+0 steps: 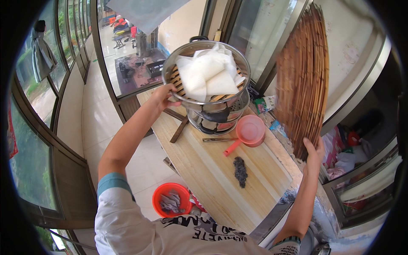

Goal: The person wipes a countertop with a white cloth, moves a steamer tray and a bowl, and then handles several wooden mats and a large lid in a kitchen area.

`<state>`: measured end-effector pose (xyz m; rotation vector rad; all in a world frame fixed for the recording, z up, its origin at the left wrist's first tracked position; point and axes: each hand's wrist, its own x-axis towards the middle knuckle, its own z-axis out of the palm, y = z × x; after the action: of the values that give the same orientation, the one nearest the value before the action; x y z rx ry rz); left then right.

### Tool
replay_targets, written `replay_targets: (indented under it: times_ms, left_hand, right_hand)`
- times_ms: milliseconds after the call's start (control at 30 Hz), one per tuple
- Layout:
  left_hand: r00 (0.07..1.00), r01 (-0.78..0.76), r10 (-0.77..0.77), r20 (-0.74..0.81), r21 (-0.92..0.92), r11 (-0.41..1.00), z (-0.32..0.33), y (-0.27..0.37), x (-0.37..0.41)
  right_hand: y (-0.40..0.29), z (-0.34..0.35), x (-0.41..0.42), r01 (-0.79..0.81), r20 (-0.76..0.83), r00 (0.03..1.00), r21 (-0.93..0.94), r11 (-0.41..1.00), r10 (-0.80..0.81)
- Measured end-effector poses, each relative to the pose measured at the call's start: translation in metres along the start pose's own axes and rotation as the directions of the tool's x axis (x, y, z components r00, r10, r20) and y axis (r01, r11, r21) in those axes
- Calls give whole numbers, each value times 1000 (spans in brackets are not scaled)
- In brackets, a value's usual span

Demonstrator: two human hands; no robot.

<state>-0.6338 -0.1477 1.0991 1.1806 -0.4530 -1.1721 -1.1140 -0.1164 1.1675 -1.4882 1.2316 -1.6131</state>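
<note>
My left hand (164, 96) grips the left rim of a metal steamer pot tier (197, 103), which sits tilted over a stack of steamer tiers (216, 122) on the wooden tabletop. White cloths (207, 73) lie bunched in the raised tier on a slatted rack (178, 83). My right hand (313, 152) holds the lower end of a round brown mat of thin stalks (304, 79), held upright at the right. A pink plastic ladle (251, 130) and a dark scouring pad (240, 172) lie on the tabletop.
The wooden tabletop (204, 165) borders a window sill at right, where a green and white packet (265, 104) lies. A long thin utensil (220, 139) touches the pink ladle. On the floor stands a red basin (170, 200) with a grey cloth inside. Glass panels rise on both sides.
</note>
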Motion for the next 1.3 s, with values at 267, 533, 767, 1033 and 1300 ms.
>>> replay_targets:
  times_ms: [267, 533, 767, 1033, 1300]
  left_hand:
    - [991, 117, -128, 38, 206, 972, 55, -31, 106]
    - [994, 66, -95, 47, 427, 902, 77, -28, 110]
    - [992, 78, 2, -125, 633, 770, 79, -36, 119]
    - [976, -34, 138, -167, 511, 859, 65, -53, 124]
    - [947, -311, 309, 86, 12, 950, 34, -182, 12]
  right_hand:
    - [7, -57, -82, -142, -197, 971, -14, 990, 137]
    - [27, -80, -117, -235, -144, 962, -11, 972, 231]
    - [39, -59, -112, -261, -70, 962, 45, 964, 264]
    - [43, -19, -95, -233, -31, 971, 102, 967, 238]
    - [136, 37, -118, -510, 111, 854, 364, 779, 508]
